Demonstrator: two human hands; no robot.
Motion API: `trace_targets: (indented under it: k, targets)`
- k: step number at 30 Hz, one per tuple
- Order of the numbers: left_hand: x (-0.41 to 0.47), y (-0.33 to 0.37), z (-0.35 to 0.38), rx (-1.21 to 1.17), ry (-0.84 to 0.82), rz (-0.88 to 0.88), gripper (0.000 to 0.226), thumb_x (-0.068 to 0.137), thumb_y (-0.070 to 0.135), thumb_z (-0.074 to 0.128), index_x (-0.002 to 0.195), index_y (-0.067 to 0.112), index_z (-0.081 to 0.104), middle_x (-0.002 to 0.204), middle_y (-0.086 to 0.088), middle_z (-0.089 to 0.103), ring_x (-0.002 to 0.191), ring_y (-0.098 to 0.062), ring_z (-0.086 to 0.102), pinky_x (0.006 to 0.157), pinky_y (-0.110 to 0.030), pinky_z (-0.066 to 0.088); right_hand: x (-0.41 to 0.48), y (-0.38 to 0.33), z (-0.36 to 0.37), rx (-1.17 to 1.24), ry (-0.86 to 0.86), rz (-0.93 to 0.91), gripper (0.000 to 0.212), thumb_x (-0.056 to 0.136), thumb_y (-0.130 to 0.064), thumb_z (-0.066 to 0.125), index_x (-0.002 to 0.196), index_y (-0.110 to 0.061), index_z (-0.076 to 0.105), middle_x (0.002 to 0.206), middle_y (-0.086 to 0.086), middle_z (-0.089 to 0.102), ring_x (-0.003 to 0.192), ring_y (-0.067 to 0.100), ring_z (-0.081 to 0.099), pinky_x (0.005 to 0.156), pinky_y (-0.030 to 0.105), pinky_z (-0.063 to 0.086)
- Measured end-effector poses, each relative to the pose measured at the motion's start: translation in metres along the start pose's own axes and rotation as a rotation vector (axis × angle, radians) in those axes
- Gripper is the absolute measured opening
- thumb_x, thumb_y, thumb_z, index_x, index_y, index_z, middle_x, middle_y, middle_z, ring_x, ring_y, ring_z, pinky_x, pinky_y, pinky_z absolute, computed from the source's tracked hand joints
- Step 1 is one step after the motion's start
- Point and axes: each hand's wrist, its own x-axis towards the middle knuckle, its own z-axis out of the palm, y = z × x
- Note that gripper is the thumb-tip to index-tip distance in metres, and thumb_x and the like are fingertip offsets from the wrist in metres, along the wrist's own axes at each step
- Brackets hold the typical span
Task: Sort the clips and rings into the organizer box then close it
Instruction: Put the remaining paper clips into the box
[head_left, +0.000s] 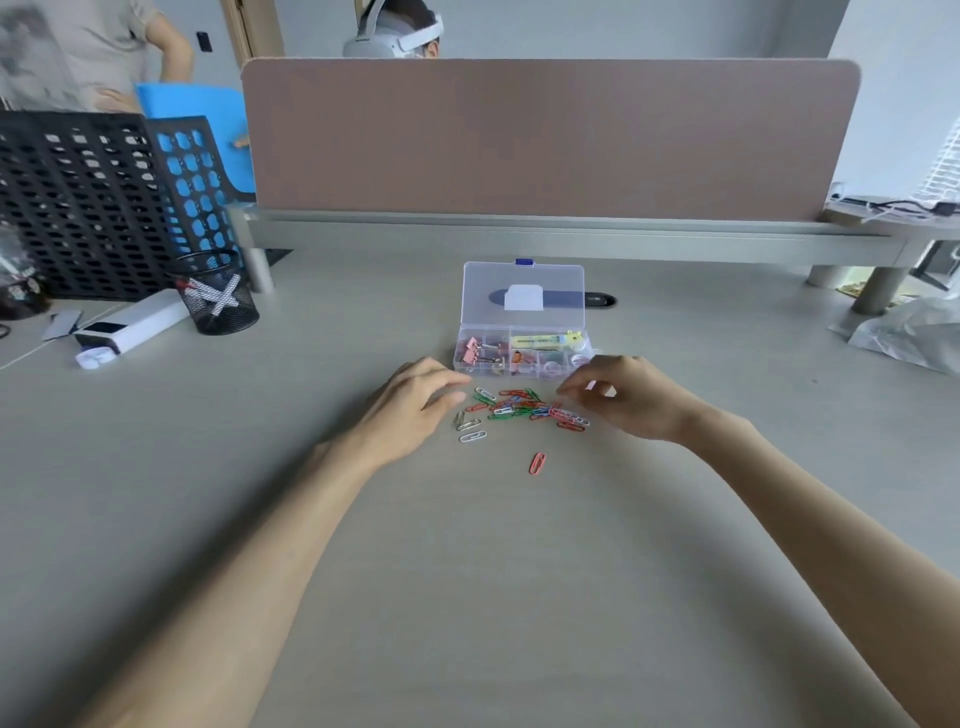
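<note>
Dozens of coloured wire paper clips (519, 408) lie in a loose heap on the pale grey bench (467, 571). They are just in front of the clear plastic organizer box (466, 364), whose hinged lid (522, 280) stands open and upright. Watching from my remote station, I see the left hand (410, 397) at the heap's left edge, its grip wide and relaxed, fingers loosely extended and holding nothing. The right hand (631, 400) curls over the heap's right edge. Its thumb and forefinger form a narrow loop, but I cannot tell whether that grip has a clip in it. One red paper clip (537, 462) lies apart, nearer me.

In the box, pink binder clips (474, 347) sit in the left compartment and clear plastic rings (551, 369) show in a front-right one. I judge the sorting well under way, with the paper clips the step in hand. The next move calls for a fine pinch on thin wire lying flat, then a short carry to a free compartment; closing comes last.

A white label (523, 298) on the lid and a yellow item (540, 341) inside carry no writing I can read.
</note>
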Motion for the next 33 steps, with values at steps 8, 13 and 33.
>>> trace_targets:
  k: [8, 13, 33]
  targets:
    - [0.002, 0.003, 0.005, 0.096, -0.136, -0.056, 0.058, 0.088, 0.05, 0.053, 0.139, 0.022, 0.046, 0.111, 0.005, 0.043, 0.118, -0.014, 0.042, 0.107, -0.032, 0.031, -0.017, 0.009, 0.021, 0.139, 0.098, -0.047, 0.019, 0.081, -0.023, 0.072, 0.099, -0.028, 0.074, 0.094, -0.003, 0.068, 0.071, 0.01, 0.056, 0.066, 0.011, 0.04]
    - [0.008, 0.014, 0.014, 0.079, -0.122, -0.023, 0.056, 0.088, 0.049, 0.056, 0.136, 0.022, 0.05, 0.105, 0.008, 0.041, 0.116, -0.013, 0.046, 0.104, -0.031, 0.034, -0.007, 0.004, 0.024, 0.215, 0.124, -0.049, 0.014, 0.08, -0.015, 0.073, 0.092, -0.02, 0.076, 0.08, -0.017, 0.066, 0.067, 0.0, 0.054, 0.064, 0.008, 0.038]
    - [-0.004, 0.007, 0.006, -0.12, -0.129, -0.032, 0.085, 0.052, 0.089, 0.051, 0.118, 0.037, 0.063, 0.096, 0.017, 0.047, 0.103, 0.001, 0.046, 0.092, -0.021, 0.036, 0.004, -0.01, 0.03, 0.037, -0.136, -0.058, 0.091, 0.053, -0.074, 0.07, 0.133, -0.038, 0.048, 0.121, -0.014, 0.043, 0.123, 0.006, 0.035, 0.112, 0.025, 0.025]
